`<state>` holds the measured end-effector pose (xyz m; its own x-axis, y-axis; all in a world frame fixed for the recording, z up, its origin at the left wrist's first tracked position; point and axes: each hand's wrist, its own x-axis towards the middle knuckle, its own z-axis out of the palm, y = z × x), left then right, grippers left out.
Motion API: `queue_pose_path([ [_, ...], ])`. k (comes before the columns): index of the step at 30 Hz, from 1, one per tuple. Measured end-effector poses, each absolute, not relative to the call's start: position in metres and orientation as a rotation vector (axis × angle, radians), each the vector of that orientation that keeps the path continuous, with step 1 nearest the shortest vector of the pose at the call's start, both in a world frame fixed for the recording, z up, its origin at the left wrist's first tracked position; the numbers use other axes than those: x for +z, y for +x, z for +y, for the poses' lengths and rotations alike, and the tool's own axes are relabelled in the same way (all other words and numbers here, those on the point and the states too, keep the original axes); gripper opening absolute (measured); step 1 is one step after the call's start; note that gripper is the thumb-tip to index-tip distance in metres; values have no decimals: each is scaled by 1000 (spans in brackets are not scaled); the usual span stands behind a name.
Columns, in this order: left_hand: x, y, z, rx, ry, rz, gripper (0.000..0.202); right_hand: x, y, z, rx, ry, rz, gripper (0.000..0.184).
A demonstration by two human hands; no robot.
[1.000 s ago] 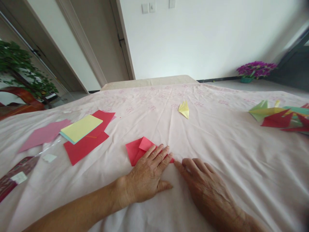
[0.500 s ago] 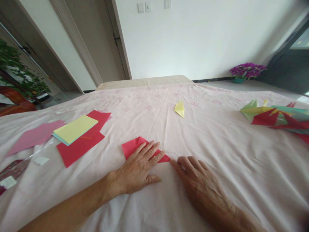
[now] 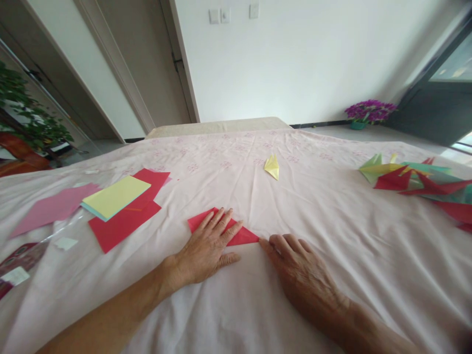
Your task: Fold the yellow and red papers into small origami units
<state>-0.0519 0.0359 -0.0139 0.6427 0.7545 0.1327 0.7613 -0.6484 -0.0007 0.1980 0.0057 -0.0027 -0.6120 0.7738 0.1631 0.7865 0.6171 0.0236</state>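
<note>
A folded piece of red paper (image 3: 241, 236) lies on the cloth in front of me, its narrow point turned to the right. Across its left and middle part rests my left hand (image 3: 208, 246), flat, with fingers spread and pressing down. My right hand (image 3: 298, 265) is closed, fingers curled, with its fingertips at the paper's right tip; the thumb is mostly hidden underneath. Farther back on the cloth sits a small folded yellow paper shape (image 3: 272, 168), apart from both hands.
To the left lie loose sheets: yellow (image 3: 118, 195), red (image 3: 123, 228) and pink (image 3: 55, 206), beside a clear plastic wrapper (image 3: 68, 223). Several colourful folded paper pieces (image 3: 416, 179) are heaped at the right. A wrinkled pale pink cloth (image 3: 332, 216) covers the surface.
My left hand has slid slightly left and back along the red paper, uncovering more of its right part. My right hand stays at the tip. The view has shifted a little.
</note>
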Motion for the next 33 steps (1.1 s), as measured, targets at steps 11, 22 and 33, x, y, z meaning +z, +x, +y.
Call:
queue_pose_path([
  [11,-18,-51,32,-171,-2711,-1361,71,25,191,1,-148,-1484,-2647,32],
  [22,-16,-52,30,-215,-2671,-1329,65,-16,150,3,-143,-1367,-2613,63],
  [33,-28,-81,44,-294,-2638,-1485,69,-10,166,-10,-242,-1493,-2588,60],
])
